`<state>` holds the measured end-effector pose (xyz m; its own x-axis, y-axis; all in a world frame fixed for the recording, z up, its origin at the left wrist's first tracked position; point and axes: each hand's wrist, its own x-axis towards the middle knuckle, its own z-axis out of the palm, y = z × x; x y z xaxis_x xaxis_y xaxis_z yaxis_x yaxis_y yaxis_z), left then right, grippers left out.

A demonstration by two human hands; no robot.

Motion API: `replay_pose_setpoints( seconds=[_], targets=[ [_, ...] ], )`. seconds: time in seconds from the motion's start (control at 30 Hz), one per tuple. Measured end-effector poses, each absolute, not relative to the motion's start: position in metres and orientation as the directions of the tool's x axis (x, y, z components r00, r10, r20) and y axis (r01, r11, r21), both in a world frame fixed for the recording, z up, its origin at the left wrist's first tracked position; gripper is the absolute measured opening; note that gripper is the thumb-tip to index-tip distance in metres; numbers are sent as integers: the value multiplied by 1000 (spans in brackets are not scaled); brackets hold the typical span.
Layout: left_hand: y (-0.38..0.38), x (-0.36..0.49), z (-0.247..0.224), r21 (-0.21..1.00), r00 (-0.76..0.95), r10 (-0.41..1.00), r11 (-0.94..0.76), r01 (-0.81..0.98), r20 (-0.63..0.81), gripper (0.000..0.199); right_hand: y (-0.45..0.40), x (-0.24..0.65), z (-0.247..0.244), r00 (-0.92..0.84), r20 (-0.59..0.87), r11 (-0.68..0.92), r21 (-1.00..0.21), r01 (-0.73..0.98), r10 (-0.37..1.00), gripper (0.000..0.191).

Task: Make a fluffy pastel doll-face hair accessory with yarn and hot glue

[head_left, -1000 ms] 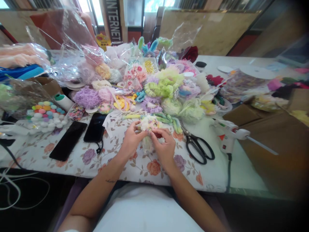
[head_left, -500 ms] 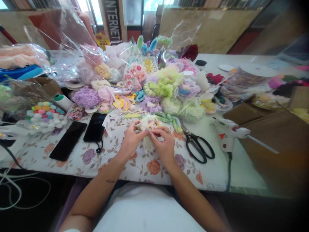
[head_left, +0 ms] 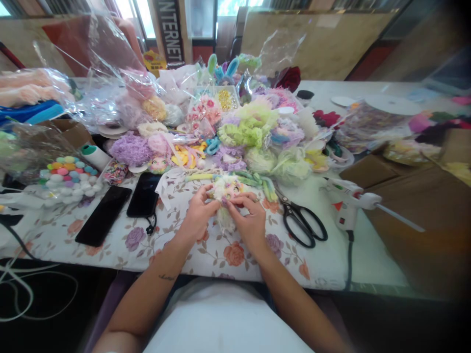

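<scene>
My left hand (head_left: 197, 214) and my right hand (head_left: 247, 217) meet over the floral tablecloth (head_left: 221, 250), fingertips pinched on a small pale frilly craft ornament (head_left: 225, 188) with a doll face on it. A whitish ruffle of the ornament hangs down between my two hands. Green and blue fuzzy stems (head_left: 257, 180) lie just behind the ornament. Black scissors (head_left: 301, 221) rest shut to the right of my right hand.
A white glue gun (head_left: 348, 201) with its cord lies right of the scissors. Two dark phones (head_left: 105, 214) (head_left: 144, 194) lie to the left. A bag of pompoms (head_left: 68, 177) and heaps of pastel lace trims (head_left: 250, 130) fill the table's back. Cardboard boxes (head_left: 412, 211) stand at right.
Both hands stay on the ornament with only small finger shifts; the view has drifted slightly.
</scene>
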<state>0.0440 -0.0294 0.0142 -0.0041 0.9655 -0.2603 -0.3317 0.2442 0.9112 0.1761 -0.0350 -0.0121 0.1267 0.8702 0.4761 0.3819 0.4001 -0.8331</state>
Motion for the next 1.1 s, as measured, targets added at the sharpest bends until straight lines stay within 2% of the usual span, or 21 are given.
replay_pose_setpoints(
  seconds=[0.53, 0.87, 1.1],
  targets=[
    [-27, 39, 8, 952, -49, 969, 227, -207, -242, 52, -34, 176, -10, 14, 415, 360, -806, 470, 910, 9],
    [-23, 36, 1, 926, -8, 955, 286, -246, -297, 64, -31, 177, -12, 39, 279, 240, -880, 411, 959, 13],
    [-23, 37, -2, 917, -11, 956, 278, -286, -293, 60, -31, 176, -16, 23, 358, 307, -830, 465, 933, 14]
  ],
)
